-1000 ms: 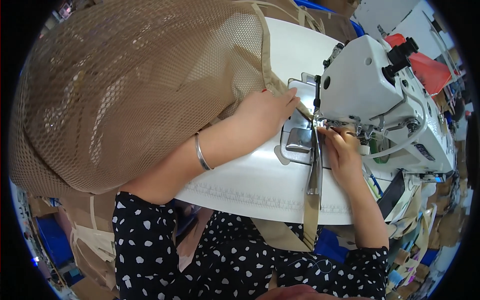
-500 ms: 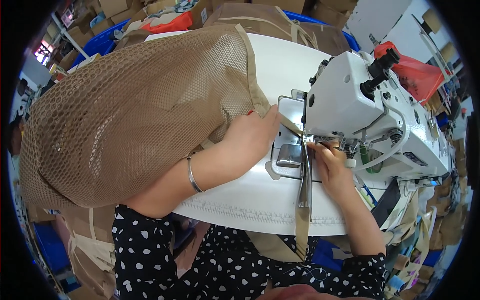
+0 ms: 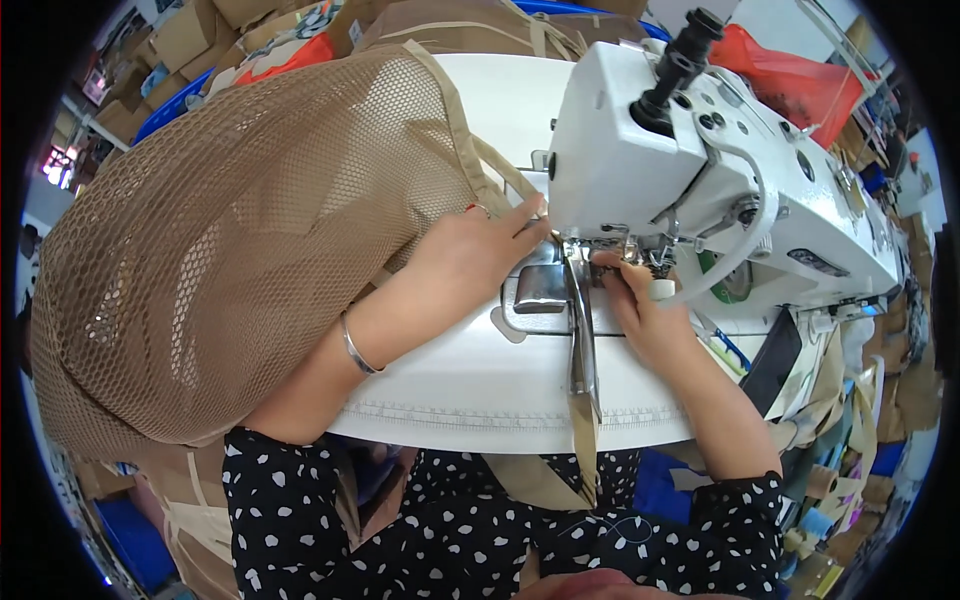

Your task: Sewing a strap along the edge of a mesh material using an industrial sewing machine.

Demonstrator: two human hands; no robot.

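A large brown mesh bag with a tan bound edge drapes over my left forearm and the table's left side. My left hand is closed, its fingertips pinching a tan strap just behind the needle area of a white sewing machine. Tan tape runs up from the table's front edge through a long metal folder. At the folder's top, beside the presser foot, my right hand has its fingers curled together; what lies in them is hidden.
The white table has a ruler scale along its front edge. Right of my right forearm lie a dark flat object and blue-handled snips. A red bag sits behind the machine. Boxes and fabric crowd the surroundings.
The view has shifted, so the machine appears further left and higher. My left fingertips are nearer the needle, and the strap now arches between the bag's edge and them. My right hand stays by the folder.
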